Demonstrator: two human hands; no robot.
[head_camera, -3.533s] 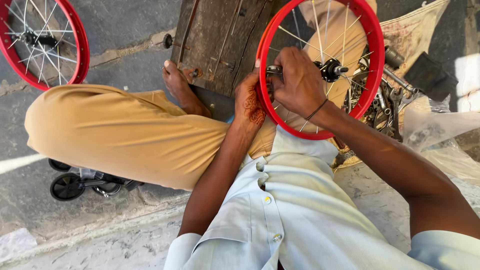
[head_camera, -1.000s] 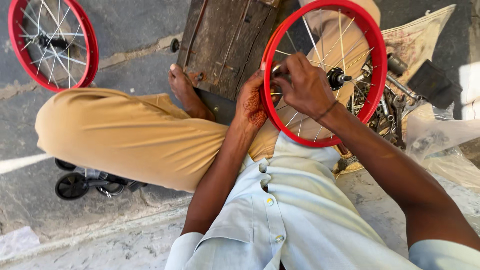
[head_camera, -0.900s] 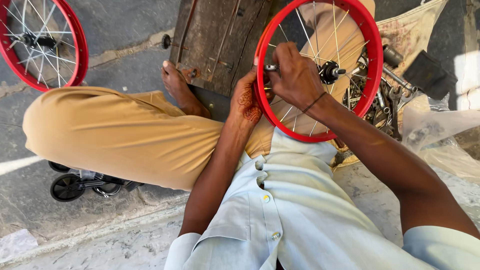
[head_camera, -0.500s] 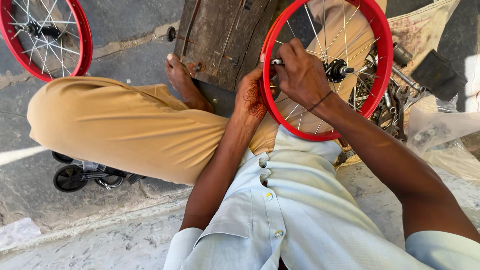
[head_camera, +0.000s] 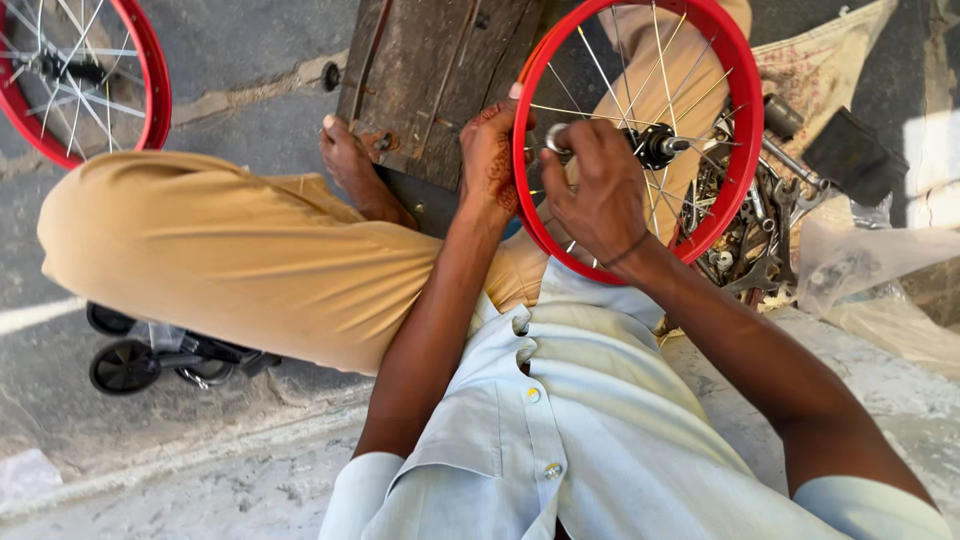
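The person is sitting cross-legged on the concrete floor (head_camera: 230, 60), with a small red-rimmed spoked wheel (head_camera: 742, 120) standing upright over the lap, in front of a worn wooden board (head_camera: 440, 70).

The left hand (head_camera: 490, 160) is gripping the left side of the red rim, fingers curled around its edge, closed on the wheel. The right hand (head_camera: 595, 190) is reaching through the spokes near the centre, fingers pinched around a small metal part (head_camera: 556, 140) just beside the hub (head_camera: 655, 145); what kind of part it is cannot be told. The dark hub is sitting at the middle of the wheel, with silver spokes radiating to the rim.

A bare foot (head_camera: 350, 160) is resting against the lower edge of the wooden board. To the right of the wheel, a pile of metal wrenches and parts (head_camera: 760, 240) is lying on a printed sack (head_camera: 830, 70). A second red-rimmed wheel (head_camera: 80, 80) is lying on the floor at the upper left corner. A small black-wheeled caster assembly (head_camera: 130, 365) is sitting under the bent knee.
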